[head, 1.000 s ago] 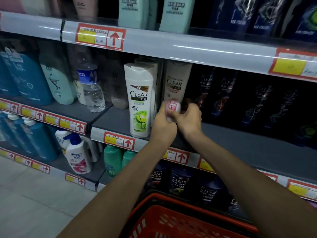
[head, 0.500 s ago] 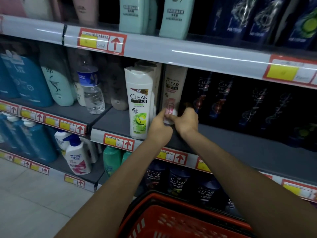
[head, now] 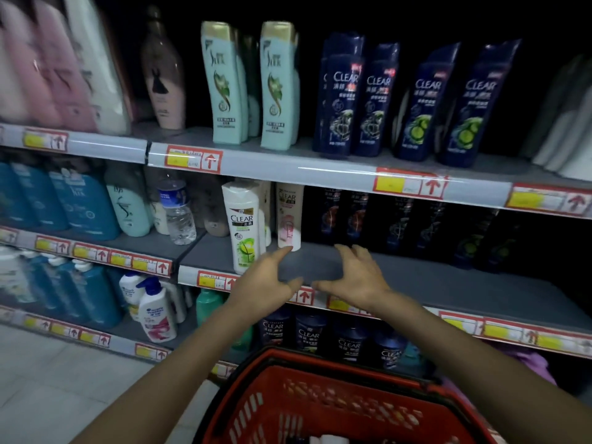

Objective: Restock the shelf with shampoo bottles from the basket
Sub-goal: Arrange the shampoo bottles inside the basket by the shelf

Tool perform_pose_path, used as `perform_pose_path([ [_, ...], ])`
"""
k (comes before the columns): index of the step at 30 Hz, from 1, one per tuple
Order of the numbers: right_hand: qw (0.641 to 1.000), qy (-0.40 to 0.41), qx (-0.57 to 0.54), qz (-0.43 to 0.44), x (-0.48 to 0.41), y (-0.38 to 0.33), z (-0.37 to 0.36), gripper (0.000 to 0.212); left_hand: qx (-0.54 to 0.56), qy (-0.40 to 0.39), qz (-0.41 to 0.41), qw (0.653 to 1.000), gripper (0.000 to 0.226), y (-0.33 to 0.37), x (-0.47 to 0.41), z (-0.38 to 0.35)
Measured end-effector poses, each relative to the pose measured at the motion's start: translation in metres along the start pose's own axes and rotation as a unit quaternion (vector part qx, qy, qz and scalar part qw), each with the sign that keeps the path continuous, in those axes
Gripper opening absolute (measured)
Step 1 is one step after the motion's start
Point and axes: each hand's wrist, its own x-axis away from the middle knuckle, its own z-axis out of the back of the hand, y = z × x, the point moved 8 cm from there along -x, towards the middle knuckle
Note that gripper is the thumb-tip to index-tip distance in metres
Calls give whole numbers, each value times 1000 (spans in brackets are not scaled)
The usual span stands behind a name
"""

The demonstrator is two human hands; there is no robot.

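Both hands open below the pink-label CLEAR shampoo bottle [head: 289, 216].
I see my left hand [head: 269, 280] and right hand [head: 355, 277] spread wide, holding nothing, just below that bottle, which stands upright on the middle shelf [head: 416, 283]. A white-and-green CLEAR bottle [head: 244, 229] stands just left of it, and the red basket [head: 320, 363] is well below.

The grey middle shelf [head: 416, 283] carries a white-and-pink CLEAR bottle [head: 289, 219] upright just beyond the left hand's fingers [head: 282, 255], a white green-labelled CLEAR bottle [head: 245, 225] just left of them near the front edge, and a row of dark CLEAR bottles [head: 355, 216] at the back, beyond the right hand's fingers [head: 347, 253].
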Motion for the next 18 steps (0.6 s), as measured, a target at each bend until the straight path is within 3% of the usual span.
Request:
perform_pose_path([
  [7, 997, -63, 44, 30, 85, 22, 7, 121, -198, -14, -64, 978, 88, 24, 67, -10],
  [12, 990, -116, 45, 62, 145, 55, -28, 127, -250, -97, -66, 961, 92, 16, 111, -57],
  [18, 956, -280, 63, 58, 212, 108, -110, 108, -277, -218, -38, 935, 93, -14, 152, -133],
])
